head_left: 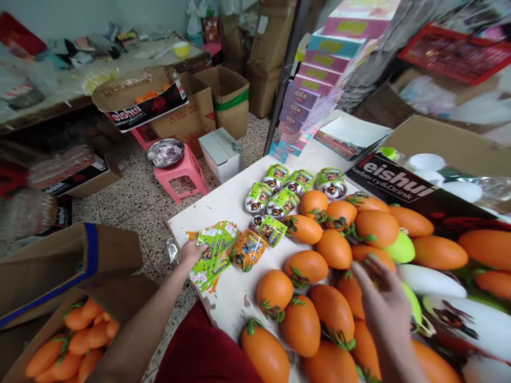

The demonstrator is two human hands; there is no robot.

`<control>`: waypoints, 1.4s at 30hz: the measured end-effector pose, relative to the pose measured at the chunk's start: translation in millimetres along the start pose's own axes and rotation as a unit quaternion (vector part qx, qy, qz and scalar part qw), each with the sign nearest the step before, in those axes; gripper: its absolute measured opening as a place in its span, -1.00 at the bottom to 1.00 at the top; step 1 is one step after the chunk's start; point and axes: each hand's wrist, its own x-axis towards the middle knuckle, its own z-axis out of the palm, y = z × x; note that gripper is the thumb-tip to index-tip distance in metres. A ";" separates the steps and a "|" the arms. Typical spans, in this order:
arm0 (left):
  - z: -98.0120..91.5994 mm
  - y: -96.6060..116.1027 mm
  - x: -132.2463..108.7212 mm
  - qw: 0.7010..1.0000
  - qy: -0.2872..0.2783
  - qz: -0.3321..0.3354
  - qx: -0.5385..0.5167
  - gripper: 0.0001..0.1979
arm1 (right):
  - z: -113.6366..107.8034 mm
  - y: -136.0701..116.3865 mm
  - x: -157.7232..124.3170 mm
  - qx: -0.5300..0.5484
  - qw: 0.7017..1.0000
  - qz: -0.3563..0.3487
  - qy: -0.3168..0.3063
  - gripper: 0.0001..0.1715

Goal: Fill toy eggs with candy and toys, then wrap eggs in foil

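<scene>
My left hand [192, 254] is at the left edge of a fanned pile of green and orange printed wrappers [217, 244], its fingers closed on them. Just right of the pile sits an orange wrapped egg [249, 250]. Behind it stand several egg-shaped pieces in green wrappers [282, 204]. My right hand [385, 292] hovers over or touches the heap of orange plastic eggs [333, 314] with green tendrils. Its fingers are stretched and a little blurred, with nothing seen in them. White and lime-green eggs [433, 274] lie among the orange ones on the right.
The white table [235, 308] carries a tall stack of colourful boxes [309, 90] at the back. A printed carton [393, 178] stands on the right. An open box of orange eggs [75, 340] is at lower left. Beyond are a pink stool [179, 178] and a metal bowl [164, 152].
</scene>
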 end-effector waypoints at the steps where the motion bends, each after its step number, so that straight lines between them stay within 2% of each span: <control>1: -0.9 0.0 -0.3 1.000 0.001 0.006 -0.002 -0.73 | -3.6 6.3 -25.4 0.018 0.999 0.035 -0.021 -0.23; 3: -2.5 0.2 -1.9 1.000 0.009 0.021 -0.009 -0.78 | -6.8 16.5 -66.8 0.046 0.991 0.104 -0.064 -0.17; 6: -4.7 -0.8 -7.5 0.999 0.028 0.032 -0.021 -0.83 | -5.9 26.0 -105.7 0.072 0.978 0.156 -0.114 -0.11; 10: -9.2 -4.8 -18.6 0.997 0.057 0.025 -0.038 -0.84 | -1.0 29.1 -133.6 0.087 0.973 0.151 -0.149 -0.13; 14: -19.8 -9.8 -34.6 0.995 0.068 0.051 -0.059 -0.79 | 11.2 24.5 -155.7 0.107 0.970 0.123 -0.180 -0.22; 19: -34.4 -1.0 -81.7 0.984 0.054 0.140 -0.094 -0.76 | 49.6 1.8 -180.9 0.183 0.944 0.091 -0.260 -0.31; 21: -33.1 7.6 -109.2 0.975 0.026 0.197 -0.102 -0.74 | 69.9 -8.7 -188.9 0.215 0.922 0.092 -0.307 -0.31; 24: -24.5 13.7 -143.4 0.950 -0.031 0.280 -0.135 -0.68 | 95.4 -13.5 -192.9 0.226 0.888 0.090 -0.390 -0.44; 26: -18.2 12.9 -153.0 0.943 -0.042 0.282 -0.173 -0.64 | 103.2 -7.5 -190.4 0.217 0.892 0.090 -0.387 -0.46; 29: -11.0 16.1 -154.5 0.942 -0.067 0.242 -0.222 -0.60 | 98.6 5.5 -185.9 0.203 0.922 0.090 -0.317 -0.55; 31: -8.0 25.8 -158.4 0.927 -0.136 0.236 -0.258 -0.58 | 89.1 10.7 -184.2 0.196 0.938 0.083 -0.274 -0.61; 34: -5.0 49.7 -174.0 0.884 -0.250 0.233 -0.319 -0.59 | 72.9 13.6 -180.5 0.198 0.946 0.068 -0.246 -0.60; 36: -2.4 67.7 -184.3 0.867 -0.287 0.233 -0.336 -0.57 | 61.9 15.9 -175.9 0.209 0.945 0.062 -0.245 -0.57; 39: 1.3 90.1 -191.3 0.877 -0.273 0.273 -0.287 -0.58 | 45.7 23.0 -167.5 0.231 0.941 0.065 -0.239 -0.58; 42: 0.5 105.2 -192.8 0.886 -0.208 0.347 -0.226 -0.60 | 33.8 31.4 -160.2 0.253 0.935 0.078 -0.234 -0.61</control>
